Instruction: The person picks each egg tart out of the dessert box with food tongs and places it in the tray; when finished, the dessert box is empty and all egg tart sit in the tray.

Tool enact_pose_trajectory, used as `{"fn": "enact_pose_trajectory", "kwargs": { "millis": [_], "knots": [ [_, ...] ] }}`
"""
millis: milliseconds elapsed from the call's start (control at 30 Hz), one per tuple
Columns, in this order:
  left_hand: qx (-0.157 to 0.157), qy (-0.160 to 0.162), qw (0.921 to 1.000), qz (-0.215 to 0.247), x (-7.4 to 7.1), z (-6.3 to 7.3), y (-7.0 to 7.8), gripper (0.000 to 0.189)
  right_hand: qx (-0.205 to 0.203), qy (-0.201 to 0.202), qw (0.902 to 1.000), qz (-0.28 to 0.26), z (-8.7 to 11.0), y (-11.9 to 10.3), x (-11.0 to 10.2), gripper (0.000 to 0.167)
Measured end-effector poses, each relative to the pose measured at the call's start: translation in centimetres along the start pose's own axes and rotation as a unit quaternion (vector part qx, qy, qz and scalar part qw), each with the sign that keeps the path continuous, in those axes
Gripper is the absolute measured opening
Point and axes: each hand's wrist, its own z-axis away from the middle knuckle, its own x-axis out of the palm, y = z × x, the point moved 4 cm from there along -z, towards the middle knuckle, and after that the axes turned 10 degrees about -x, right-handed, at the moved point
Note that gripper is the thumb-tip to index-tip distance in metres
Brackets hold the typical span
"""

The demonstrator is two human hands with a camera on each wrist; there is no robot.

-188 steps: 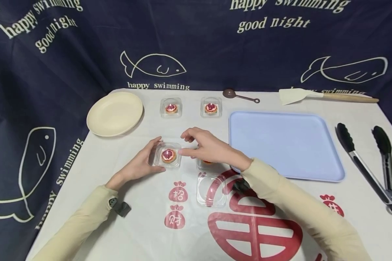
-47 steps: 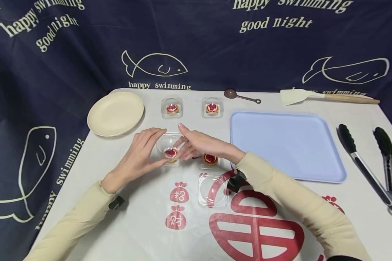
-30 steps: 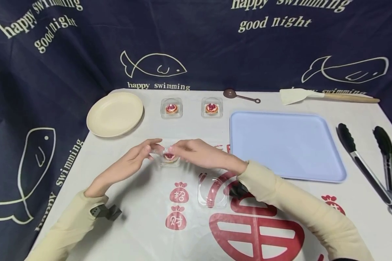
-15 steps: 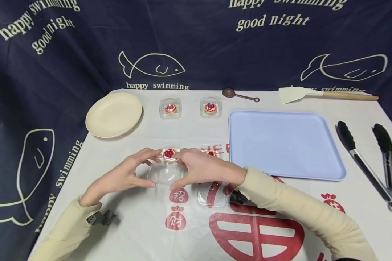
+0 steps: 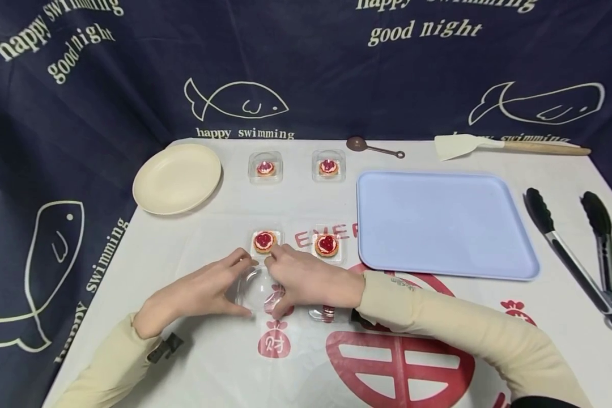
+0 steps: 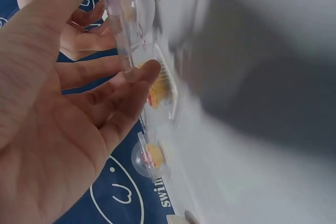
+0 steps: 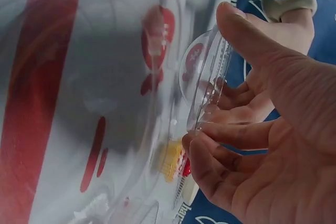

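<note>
Left hand [image 5: 199, 294] and right hand [image 5: 313, 277]: fingers clamped on opposite edges of the clear lid [image 5: 258, 290], over the surface [image 5: 209, 365], just on the person's side of the near-left tart [image 5: 264, 242].

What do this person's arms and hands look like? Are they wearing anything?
The left sleeve and right sleeve are long and cream; the right has small lettering near its cuff. The left hand and right hand wear no gloves. A small black gadget sits at the left wrist.
</note>
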Motion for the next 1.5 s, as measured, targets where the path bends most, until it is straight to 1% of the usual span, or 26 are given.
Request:
{"fn": "enact_pose_trajectory", "kwargs": {
  "millis": [133,233,400,533,600,667,767,867,967,1067,1167,1233,1333,1400,1500],
  "knots": [
    [0.001,-0.003,0.9999,-0.01,0.5,0.0,0.0,0.071,-0.005,-0.001,0.9997,0.022,-0.2,-0.1,0.5,0.05],
    [-0.001,-0.002,0.9998,-0.019,0.7,0.1,0.1,0.072,-0.013,0.002,0.9992,0.037,-0.2,-0.2,0.6,0.05],
    [-0.001,0.001,0.9995,-0.033,0.9,0.1,0.2,0.072,-0.022,0.015,0.9979,0.059,0.0,-0.3,0.8,0.057],
    [0.007,0.011,0.9983,-0.056,0.9,0.1,0.4,0.079,-0.031,0.023,0.995,0.092,0.4,-0.5,0.7,0.067],
    [0.01,0.019,0.9972,-0.072,0.9,0.2,0.5,0.086,-0.029,0.025,0.9949,0.093,0.7,-0.5,0.4,0.071],
    [0.01,0.025,0.996,-0.085,0.8,0.3,0.6,0.091,-0.021,0.027,0.9961,0.082,1.1,-0.5,-0.1,0.073],
    [0.005,0.034,0.995,-0.094,0.3,0.4,0.8,0.094,-0.002,0.034,0.9991,0.024,1.9,0.0,-1.4,0.074],
    [0.005,0.041,0.9957,-0.083,-0.6,0.4,1.0,0.091,0.014,0.056,0.9976,-0.039,2.8,0.9,-3.0,0.07],
    [0.015,0.047,0.9977,-0.047,-1.7,0.0,1.2,0.077,0.023,0.092,0.9909,-0.096,3.8,2.4,-4.8,0.061],
    [0.028,0.055,0.9981,0.003,-2.9,-1.0,1.3,0.062,0.025,0.138,0.9799,-0.142,4.7,4.2,-6.7,0.05],
    [0.026,0.07,0.996,0.049,-3.9,-2.7,1.3,0.055,0.035,0.185,0.9664,-0.175,5.4,6.4,-8.3,0.042],
    [0.02,0.085,0.994,0.066,-4.4,-4.2,1.2,0.054,0.048,0.213,0.9575,-0.188,5.9,8.1,-9.0,0.038],
    [-0.001,0.104,0.9915,0.078,-5.2,-6.9,0.9,0.054,0.067,0.249,0.9464,-0.195,6.2,10.7,-9.7,0.034],
    [-0.017,0.107,0.9902,0.088,-5.7,-8.8,0.8,0.057,0.082,0.267,0.94,-0.195,6.3,12.5,-9.8,0.034],
    [-0.046,0.102,0.9886,0.1,-6.3,-11.6,0.6,0.064,0.11,0.284,0.9321,-0.196,6.2,15.0,-9.9,0.038]
  ]
}}
